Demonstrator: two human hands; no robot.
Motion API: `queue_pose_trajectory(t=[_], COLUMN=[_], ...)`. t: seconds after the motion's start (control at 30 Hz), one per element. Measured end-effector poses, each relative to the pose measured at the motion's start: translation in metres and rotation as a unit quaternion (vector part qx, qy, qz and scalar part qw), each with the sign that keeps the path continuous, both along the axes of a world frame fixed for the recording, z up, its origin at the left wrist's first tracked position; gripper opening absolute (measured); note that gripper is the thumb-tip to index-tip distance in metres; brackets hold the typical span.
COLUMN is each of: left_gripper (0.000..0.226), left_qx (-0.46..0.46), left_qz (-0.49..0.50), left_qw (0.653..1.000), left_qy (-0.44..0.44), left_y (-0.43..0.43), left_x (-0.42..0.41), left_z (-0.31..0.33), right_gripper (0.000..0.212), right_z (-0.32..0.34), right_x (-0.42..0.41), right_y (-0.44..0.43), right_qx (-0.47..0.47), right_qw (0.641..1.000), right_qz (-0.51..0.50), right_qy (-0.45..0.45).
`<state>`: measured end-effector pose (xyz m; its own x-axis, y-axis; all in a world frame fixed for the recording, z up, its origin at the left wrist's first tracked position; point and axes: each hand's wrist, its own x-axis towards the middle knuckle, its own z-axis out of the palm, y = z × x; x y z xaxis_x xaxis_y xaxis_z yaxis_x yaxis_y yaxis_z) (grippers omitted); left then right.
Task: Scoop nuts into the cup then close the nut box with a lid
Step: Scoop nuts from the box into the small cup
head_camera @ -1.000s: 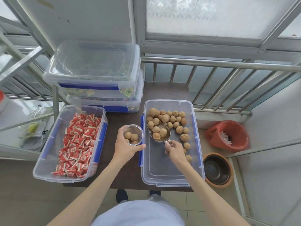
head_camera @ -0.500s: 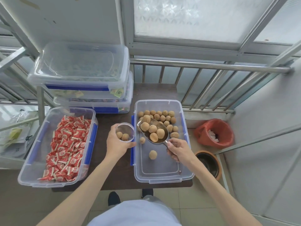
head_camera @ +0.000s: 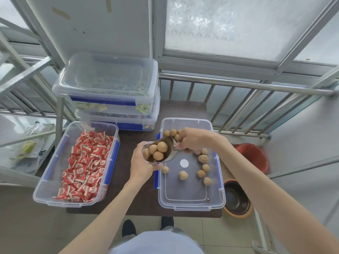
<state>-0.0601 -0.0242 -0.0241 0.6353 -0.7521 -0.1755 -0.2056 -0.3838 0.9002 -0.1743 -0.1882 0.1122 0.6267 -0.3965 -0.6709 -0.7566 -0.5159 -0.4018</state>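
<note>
scoop tipped over the cup

head view: the right hand (head_camera: 194,140) gripped a shiny metal scoop (head_camera: 166,151) with round brown nuts (head_camera: 158,149), tilted onto the small clear cup (head_camera: 146,154) clasped by the left hand (head_camera: 141,165). beside it the clear plastic nut box (head_camera: 190,198) stood without lid.

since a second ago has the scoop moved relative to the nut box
Yes. The metal scoop, held in the right hand, has swung left from over the nut box interior past its left wall, tipped onto the cup in the left hand.

Frosted window (head_camera: 229,26), metal railing (head_camera: 238,83), tiled floor (head_camera: 211,233)
</note>
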Motion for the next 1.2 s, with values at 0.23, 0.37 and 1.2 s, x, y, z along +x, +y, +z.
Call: queue_pose_trajectory(t=[0.23,0.37,1.2], left_gripper=[0.088,0.088,0.096], left_qx=[0.010,0.009,0.006], left_qz=[0.014,0.015,0.019], left_qw=[0.999,0.999,0.999], left_qy=[0.028,0.028,0.046], left_y=[0.005,0.006,0.006], left_x=[-0.002,-0.001,0.002], left_z=[-0.004,-0.008,-0.012], right_gripper=[0.029,0.022,0.037], right_z=[0.021,0.025,-0.127], right_x=[0.030,0.011,-0.099], right_y=[0.013,0.008,0.047], right_qx=[-0.047,-0.044,0.030], right_qw=[0.996,0.998,0.967], right_qz=[0.046,0.032,-0.251], right_qy=[0.055,0.033,-0.012])
